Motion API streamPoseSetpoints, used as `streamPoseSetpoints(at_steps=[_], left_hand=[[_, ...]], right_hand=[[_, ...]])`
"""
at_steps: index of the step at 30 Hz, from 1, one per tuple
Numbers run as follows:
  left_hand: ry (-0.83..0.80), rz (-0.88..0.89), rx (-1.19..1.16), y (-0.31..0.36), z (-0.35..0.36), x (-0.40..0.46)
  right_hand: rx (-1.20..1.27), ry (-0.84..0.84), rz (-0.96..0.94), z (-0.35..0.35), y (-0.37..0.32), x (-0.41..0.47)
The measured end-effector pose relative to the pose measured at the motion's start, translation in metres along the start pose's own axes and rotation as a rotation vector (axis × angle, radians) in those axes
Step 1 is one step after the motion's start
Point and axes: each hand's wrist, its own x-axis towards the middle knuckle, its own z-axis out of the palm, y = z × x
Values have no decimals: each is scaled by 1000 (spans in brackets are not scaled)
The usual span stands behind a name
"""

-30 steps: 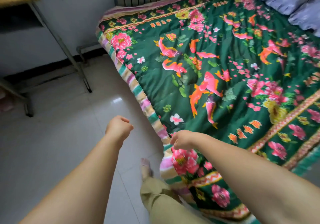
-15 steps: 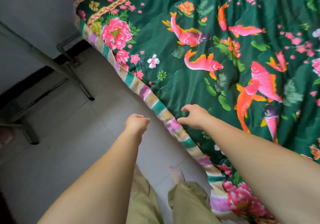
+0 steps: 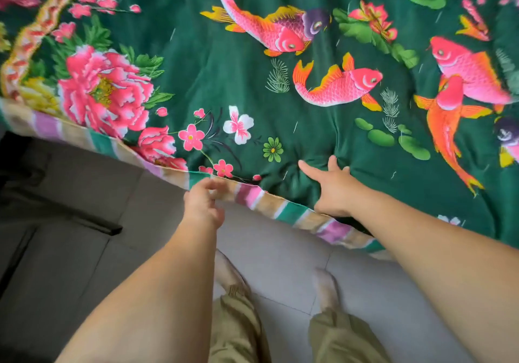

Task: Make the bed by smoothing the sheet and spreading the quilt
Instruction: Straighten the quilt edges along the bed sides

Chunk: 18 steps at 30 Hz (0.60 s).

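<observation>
A green quilt [image 3: 224, 81] printed with pink fish and peonies covers the bed and fills the upper part of the view. Its striped border [image 3: 283, 211] hangs over the bed's near edge. My left hand [image 3: 203, 204] reaches the striped border from below and its fingers pinch the fabric there. My right hand [image 3: 332, 187] lies on top of the quilt just inside the edge, fingers spread and mostly straight, pressing the green cloth. The sheet under the quilt is hidden.
Grey floor tiles [image 3: 275, 261] run below the bed edge. My two feet and khaki trouser legs [image 3: 238, 331] stand close to the bed. A dark metal table foot [image 3: 92, 223] lies on the floor at the left.
I have leaned in closer to the bed. My left hand rose from mid-air to the striped border and took hold of it. My right hand opened and settled onto the quilt.
</observation>
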Motion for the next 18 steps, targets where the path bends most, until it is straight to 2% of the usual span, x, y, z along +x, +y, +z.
streamPoseSetpoints(at_steps=[2,5,9,11,15,18], left_hand=[[33,16,-119,4,-3,3],[-5,23,-271,4,-7,-13],[-140,35,-260,16,-11,-54],[-181,80,-275,29,-8,-78],[-249,161,-338,46,5,-118],[-322,206,-379,59,12,-139]], right_hand=[[5,-24,13,-4,0,0],[19,-73,19,-10,-1,-3],[31,-154,70,-8,-9,-14],[15,-127,53,2,-21,-29],[12,122,-39,40,-58,-75],[85,352,11,47,-78,-91]])
